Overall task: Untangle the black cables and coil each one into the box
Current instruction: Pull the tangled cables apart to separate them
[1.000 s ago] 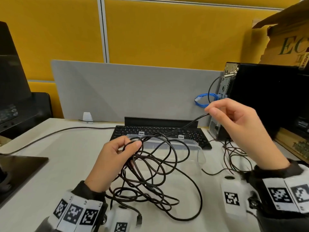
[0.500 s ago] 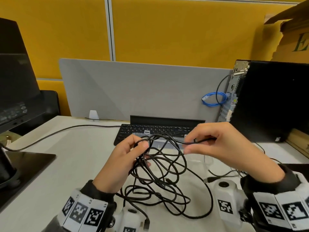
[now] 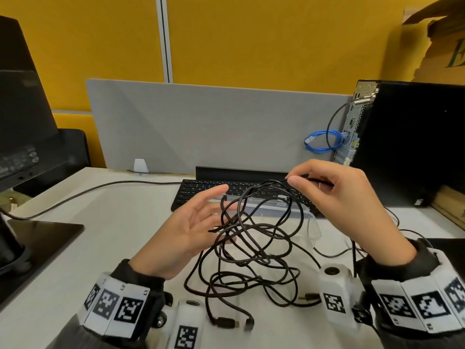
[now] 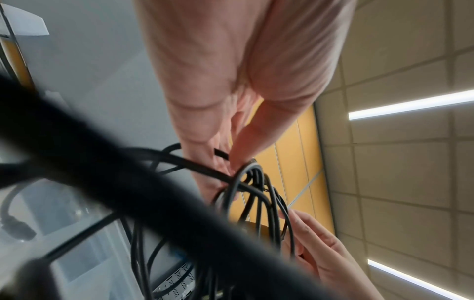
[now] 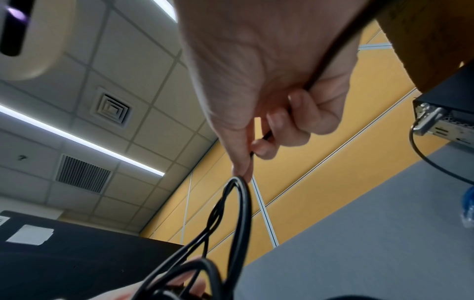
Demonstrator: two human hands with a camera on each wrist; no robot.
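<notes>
A tangle of black cables [image 3: 254,250] hangs in loose loops over the white desk [image 3: 113,222]. Its lower loops and plug ends [image 3: 226,322] lie on the desk near me. My right hand [image 3: 293,182] pinches the top of the loops between thumb and forefinger, and a strand runs on through its palm [image 5: 330,52]. My left hand [image 3: 216,215] is beside the tangle's left, open, palm towards it, fingers straight and brushing the strands [image 4: 246,178]. The clear plastic box [image 3: 297,212] stands behind the tangle, in front of the keyboard, partly hidden by the loops.
A black keyboard [image 3: 201,190] lies against the grey divider [image 3: 214,127]. A monitor [image 3: 22,117] and its base [image 3: 42,235] stand on the left. A black PC tower [image 3: 407,142] with a blue cable [image 3: 324,142] stands on the right, thin cables [image 3: 395,222] beside it.
My left hand has let go of the bundle and opened. My right hand, which first pulled a strand up to the right, came in to the bundle and now holds its top loops.
</notes>
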